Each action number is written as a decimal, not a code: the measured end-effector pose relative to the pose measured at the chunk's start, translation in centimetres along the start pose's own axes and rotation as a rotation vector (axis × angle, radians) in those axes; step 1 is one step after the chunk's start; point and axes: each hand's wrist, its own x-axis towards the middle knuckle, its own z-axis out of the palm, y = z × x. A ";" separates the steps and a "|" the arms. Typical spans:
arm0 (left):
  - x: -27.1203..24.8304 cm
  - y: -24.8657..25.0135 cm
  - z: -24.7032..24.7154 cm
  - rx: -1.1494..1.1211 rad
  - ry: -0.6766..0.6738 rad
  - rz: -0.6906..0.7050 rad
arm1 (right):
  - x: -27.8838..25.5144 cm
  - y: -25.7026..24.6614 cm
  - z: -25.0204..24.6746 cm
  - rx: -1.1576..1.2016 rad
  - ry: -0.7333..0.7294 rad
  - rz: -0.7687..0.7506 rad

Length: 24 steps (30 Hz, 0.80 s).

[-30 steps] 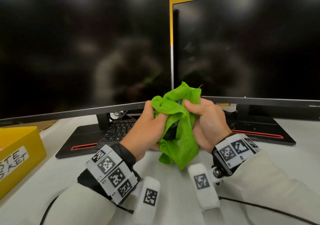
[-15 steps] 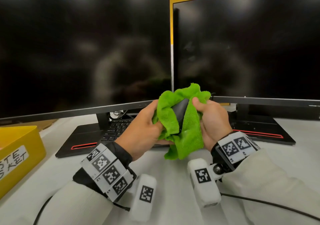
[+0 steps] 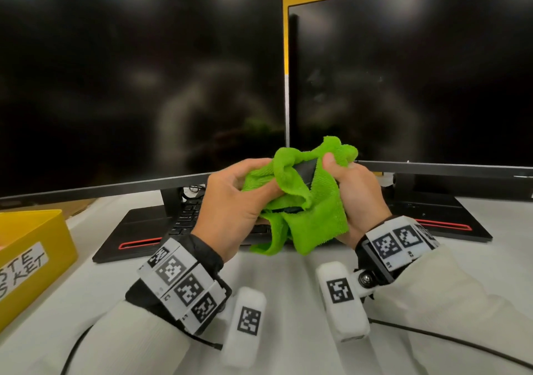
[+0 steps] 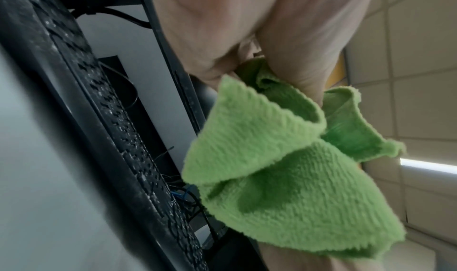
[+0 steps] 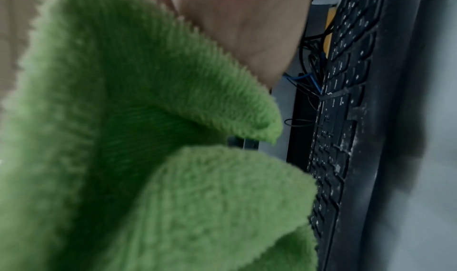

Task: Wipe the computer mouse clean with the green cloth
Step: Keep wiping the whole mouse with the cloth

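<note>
Both hands hold a bundle in the air above the desk, in front of the two monitors. The green cloth (image 3: 314, 216) is wrapped around the black computer mouse (image 3: 306, 170), of which only a dark strip shows between the folds. My left hand (image 3: 230, 201) grips the cloth from the left. My right hand (image 3: 359, 198) grips mouse and cloth from the right, thumb pressed at the top. The left wrist view shows the cloth (image 4: 284, 167) hanging below curled fingers. The cloth (image 5: 148, 138) fills the right wrist view, and the mouse is hidden there.
Two dark monitors (image 3: 138, 86) (image 3: 418, 80) stand close behind the hands on black bases (image 3: 135, 230). A black keyboard (image 3: 187, 216) lies under the left monitor. A yellow box (image 3: 31, 253) with a handwritten label sits at the left. A black cable (image 3: 450, 343) crosses the white desk at the lower right.
The bundle has risen slightly and turned. The cloth has shifted over the mouse, and a dark strip of the mouse shows near the top between the thumbs.
</note>
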 end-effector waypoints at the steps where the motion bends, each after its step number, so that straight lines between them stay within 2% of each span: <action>1: -0.1 0.0 0.1 0.018 -0.039 -0.020 | 0.0 0.0 -0.1 0.013 -0.024 0.008; 4: -0.4 -0.1 0.7 0.067 -0.153 -0.053 | -0.5 -0.2 0.0 0.027 -0.162 0.058; 7: -0.1 -0.2 0.7 0.155 -0.156 0.062 | -1.0 -0.2 0.3 -0.017 -0.240 0.065; 10: 0.2 0.1 0.4 0.141 -0.034 0.117 | -1.1 0.1 1.1 -0.088 -0.129 0.009; 15: 0.4 -0.2 0.1 0.068 0.201 0.050 | -0.8 1.4 1.7 -0.070 0.060 0.034; 17: 0.4 -0.7 0.2 0.062 0.225 0.014 | -0.5 1.7 1.3 -0.011 0.103 0.081; 19: 0.4 -1.0 0.2 0.007 0.142 -0.051 | -0.4 1.5 0.8 0.127 0.045 0.141; 21: 0.2 -0.9 0.2 -0.075 0.047 -0.123 | -0.5 1.1 0.4 0.235 -0.103 0.196; 24: 0.1 -0.7 0.1 -0.197 -0.034 -0.154 | -0.4 1.3 0.3 0.262 -0.256 0.155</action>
